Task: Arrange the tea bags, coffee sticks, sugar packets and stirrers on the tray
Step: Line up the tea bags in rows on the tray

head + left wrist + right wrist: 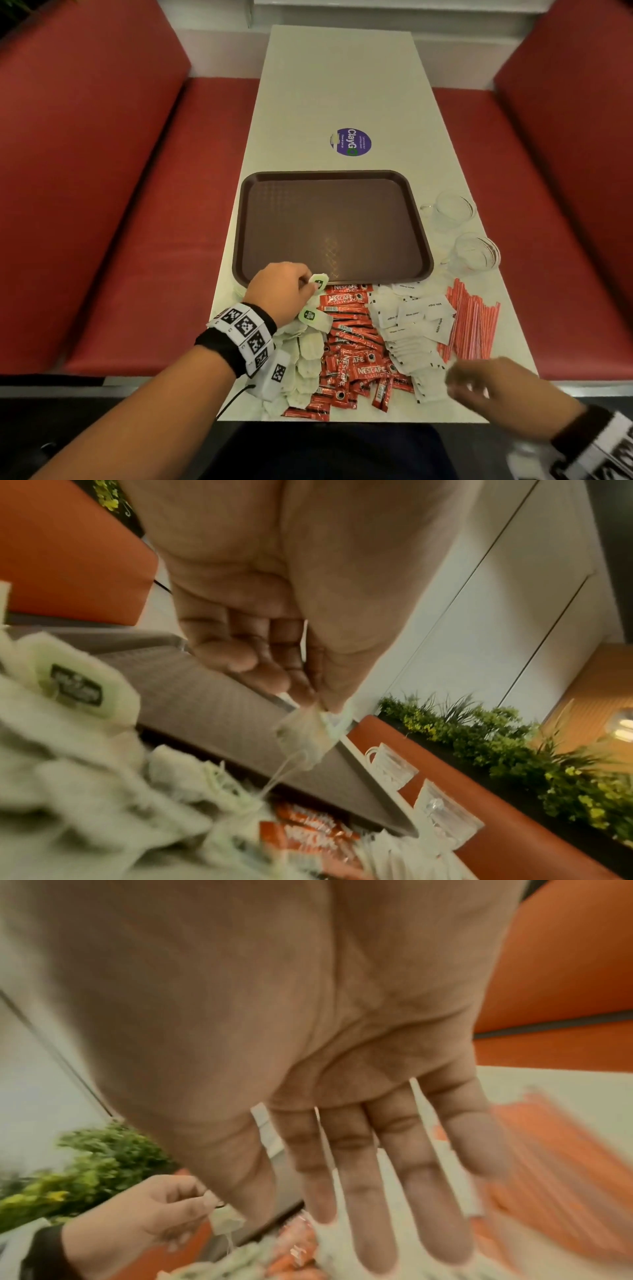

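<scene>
nearest, the right hand (pixel 486 387) hovers blurred over the white paper sugar packets (pixel 416 329), fingers straight and spread, holding nothing. beside them lie red nescafe coffee sticks (pixel 352 342), thin red-striped stirrers (pixel 474 320) and pale soft tea bags (pixel 305 359), all on the white table (pixel 339 85). the left hand (pixel 284 291), knuckles up, pinches one tea bag's green paper tag (pixel 318 281) just at the empty brown plastic tray (pixel 329 219) rim. likely light and limp; the tag is the sound hold, though the bag will dangle by its string.
</scene>
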Tool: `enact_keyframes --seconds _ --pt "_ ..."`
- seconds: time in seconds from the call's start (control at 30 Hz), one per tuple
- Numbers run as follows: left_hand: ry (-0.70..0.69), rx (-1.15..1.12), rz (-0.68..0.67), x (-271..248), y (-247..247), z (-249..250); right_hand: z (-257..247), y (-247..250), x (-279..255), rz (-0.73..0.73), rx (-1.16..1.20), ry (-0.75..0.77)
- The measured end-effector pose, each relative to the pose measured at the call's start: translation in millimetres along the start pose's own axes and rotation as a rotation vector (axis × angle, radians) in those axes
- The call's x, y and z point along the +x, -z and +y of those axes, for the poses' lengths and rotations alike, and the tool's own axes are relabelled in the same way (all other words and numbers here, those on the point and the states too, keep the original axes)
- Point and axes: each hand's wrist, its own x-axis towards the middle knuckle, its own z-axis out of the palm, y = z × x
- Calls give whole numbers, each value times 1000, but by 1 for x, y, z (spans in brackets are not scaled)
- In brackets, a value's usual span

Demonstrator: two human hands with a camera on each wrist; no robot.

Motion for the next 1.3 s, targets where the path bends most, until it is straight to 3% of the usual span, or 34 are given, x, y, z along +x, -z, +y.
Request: enact_keyframes --seconds 0.2,0.37,0.47,0.57,0.67,0.8,1.07,1.23,1.3 --pt "-273 -367 81 -20 25 24 -73 56 62 346 121 240" --pt "-299 -526 120 -25 26 35 -103 65 104 465 275 337" --pt "-231 -480 114 -20 19 25 -100 63 119 449 255 361" --pt "-157 -90 -52 -9 8 10 -92 58 134 401 208 338" --pt "-204 297 -212 -4 -9 1 -85 55 146 342 204 300" --pt "-220 474 -306 -2 -21 2 -84 52 159 292 213 297" --pt "-246 455 -328 8 -24 11 -79 47 174 228 309 316" --pt "-208 180 -279 10 1 16 -81 47 179 67 327 373" --pt "-203 79 -216 11 14 18 -84 48 181 84 300 443"
